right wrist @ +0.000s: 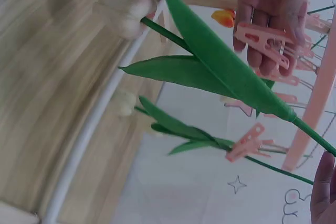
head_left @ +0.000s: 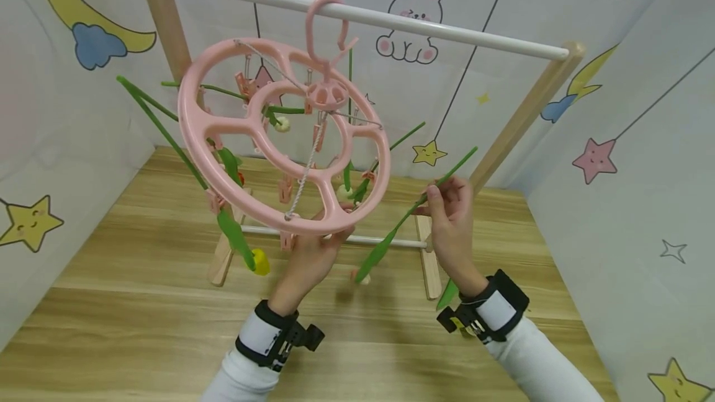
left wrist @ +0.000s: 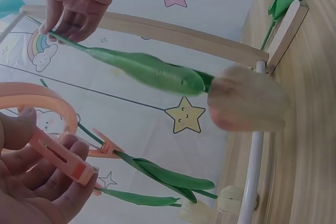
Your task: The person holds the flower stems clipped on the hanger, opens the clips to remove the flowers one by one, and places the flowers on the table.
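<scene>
My right hand (head_left: 454, 228) pinches the green stem of an artificial tulip between thumb and fingers. This tulip (left wrist: 244, 98) hangs bloom-down, with a pale pinkish-white flower and long leaves (right wrist: 226, 66). My left hand (head_left: 313, 259) is under the near edge of a round pink clip hanger (head_left: 327, 95), which partly hides its fingers in the head view. In the left wrist view it holds a pink clothespin (left wrist: 60, 158) between thumb and fingers. The held tulip is apart from that clothespin. Other tulips, among them a yellow one (head_left: 260, 262), are clipped upside down around the hanger.
The hanger's hook sits over the white top bar (head_left: 391, 15) of a stand with wooden posts (head_left: 525, 110). A lower white bar (head_left: 391, 241) crosses near the wooden tabletop (head_left: 167, 327). Another green-leaved stem (head_left: 449, 294) lies by the stand's right foot. Printed walls enclose the back and sides.
</scene>
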Motion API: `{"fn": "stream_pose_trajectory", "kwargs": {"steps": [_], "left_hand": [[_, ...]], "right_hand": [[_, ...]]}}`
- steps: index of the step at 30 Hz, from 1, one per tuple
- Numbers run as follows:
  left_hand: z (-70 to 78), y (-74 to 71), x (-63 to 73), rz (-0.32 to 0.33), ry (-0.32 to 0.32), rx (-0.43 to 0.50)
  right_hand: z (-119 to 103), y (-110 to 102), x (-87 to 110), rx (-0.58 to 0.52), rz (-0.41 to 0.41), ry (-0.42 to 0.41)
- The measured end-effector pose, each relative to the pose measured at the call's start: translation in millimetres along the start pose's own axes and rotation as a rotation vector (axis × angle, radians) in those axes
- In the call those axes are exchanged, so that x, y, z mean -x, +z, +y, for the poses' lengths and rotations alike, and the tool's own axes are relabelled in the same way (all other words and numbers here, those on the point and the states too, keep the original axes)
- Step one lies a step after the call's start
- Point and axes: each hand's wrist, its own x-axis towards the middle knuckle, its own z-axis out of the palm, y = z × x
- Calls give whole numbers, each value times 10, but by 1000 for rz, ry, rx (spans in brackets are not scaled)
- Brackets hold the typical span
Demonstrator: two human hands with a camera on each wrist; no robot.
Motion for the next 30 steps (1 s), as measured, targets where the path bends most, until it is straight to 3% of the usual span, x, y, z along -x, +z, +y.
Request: {"fn": "stream_pose_trajectory", "kwargs": {"steps": [7,23,30], "left_hand": [[-2,-6,-4,-1,-15,17],[-21,-2,-6,4,-12,89],[-25,17,-3,12,-40,104]], "right_hand": [[-79,-151,-71,69,43,-69],[-184,-420,-186,114,117,-177],[-231,-535,-256,205,231,-217]]}}
